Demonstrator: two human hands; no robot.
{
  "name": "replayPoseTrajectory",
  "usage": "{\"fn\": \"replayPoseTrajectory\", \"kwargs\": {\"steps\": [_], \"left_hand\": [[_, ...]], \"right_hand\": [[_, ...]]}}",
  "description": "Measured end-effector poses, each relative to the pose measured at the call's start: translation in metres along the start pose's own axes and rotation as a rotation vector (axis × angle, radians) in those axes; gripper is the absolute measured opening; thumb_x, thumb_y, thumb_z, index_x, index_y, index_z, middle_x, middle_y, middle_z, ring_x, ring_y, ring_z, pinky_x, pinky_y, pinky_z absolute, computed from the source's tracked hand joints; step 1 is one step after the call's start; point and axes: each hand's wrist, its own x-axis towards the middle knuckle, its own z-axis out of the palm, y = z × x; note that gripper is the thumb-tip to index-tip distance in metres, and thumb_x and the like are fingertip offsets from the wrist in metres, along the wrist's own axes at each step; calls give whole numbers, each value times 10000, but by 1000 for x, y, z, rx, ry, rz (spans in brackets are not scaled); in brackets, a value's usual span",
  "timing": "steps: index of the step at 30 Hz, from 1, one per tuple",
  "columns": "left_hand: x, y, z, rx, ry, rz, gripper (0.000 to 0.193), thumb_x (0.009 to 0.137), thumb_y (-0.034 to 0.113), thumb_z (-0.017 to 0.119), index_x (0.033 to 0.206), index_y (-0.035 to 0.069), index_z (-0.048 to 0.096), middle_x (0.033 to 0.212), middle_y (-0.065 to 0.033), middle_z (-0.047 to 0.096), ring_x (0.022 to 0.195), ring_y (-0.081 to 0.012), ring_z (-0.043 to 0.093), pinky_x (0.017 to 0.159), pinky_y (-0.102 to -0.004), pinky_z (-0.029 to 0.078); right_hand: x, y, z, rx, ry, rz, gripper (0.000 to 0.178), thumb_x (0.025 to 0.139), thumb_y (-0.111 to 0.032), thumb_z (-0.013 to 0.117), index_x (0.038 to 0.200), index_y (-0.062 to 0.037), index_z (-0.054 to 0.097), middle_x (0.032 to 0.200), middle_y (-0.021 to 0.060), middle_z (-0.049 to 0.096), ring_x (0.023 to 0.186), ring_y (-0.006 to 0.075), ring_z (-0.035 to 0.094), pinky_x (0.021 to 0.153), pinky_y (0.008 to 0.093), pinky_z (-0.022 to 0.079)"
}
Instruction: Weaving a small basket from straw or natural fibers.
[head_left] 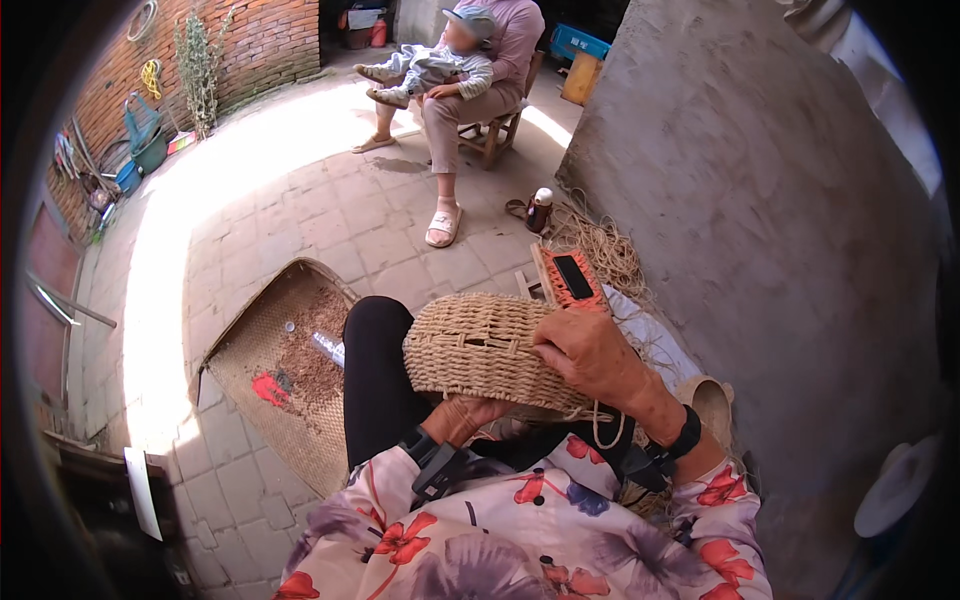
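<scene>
A woven straw-cord basket (pixel 465 345) lies tilted across my lap, with a narrow gap in the weave of its upper face. My left hand (pixel 468 412) holds it from underneath, and most of those fingers are hidden behind it. At the basket's right end, my right hand (pixel 590 355) is closed, thumb and fingers pressed against the weave. Whether a strand is pinched between them is hidden. Below this hand hangs a loose loop of cord (pixel 607 440). A dark phone (pixel 573 277) rests on a small orange woven-top stool (pixel 548 262) just beyond.
Left of my knee, a woven mat (pixel 235 345) holds brown scraps and a clear plastic bottle (pixel 328 348). Coiled cord (pixel 605 245) and a flask (pixel 539 212) lie by the grey wall (pixel 760 200). Ahead, a seated person (pixel 510 60) holds a child (pixel 430 68).
</scene>
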Motion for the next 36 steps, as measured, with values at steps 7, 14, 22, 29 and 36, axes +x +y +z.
{"fn": "replayPoseTrajectory", "kwargs": {"steps": [7,14,22,29,36], "left_hand": [[10,-2,-20,31,-277,-38,412,887,125,610,1257,12,470,1311,-99,512,1206,-232,481,1082,-386,381],[12,-1,-6,110,-254,-17,413,892,190,610,1237,2,483,1280,-114,536,1156,-246,520,1034,-413,423],[24,1,-17,27,-184,-71,413,899,227,606,1224,-3,494,1226,-116,561,1106,-223,548,983,-390,454],[24,1,-22,63,-96,-60,398,904,234,608,1211,2,504,1182,-111,580,1073,-200,561,935,-360,479],[-12,8,1,523,24,-193,297,914,227,600,1117,14,561,1051,-76,621,925,-156,588,816,-303,503]], "right_hand": [[-6,-9,2,-244,-22,-99,123,742,-77,624,821,-46,534,747,122,582,722,305,614,642,386,505],[-7,-7,2,-184,9,-3,148,739,-71,618,861,-49,538,719,107,577,694,294,615,618,385,504],[-2,-16,-6,-290,-50,-136,129,724,-77,628,822,-67,544,685,85,568,662,280,614,577,378,496],[6,-28,-1,-545,-150,-172,85,715,-111,596,734,-74,522,662,64,579,638,231,617,576,351,460],[4,-34,8,-726,-67,-237,65,700,-100,580,718,-83,521,641,54,562,589,197,576,603,304,417]]}}
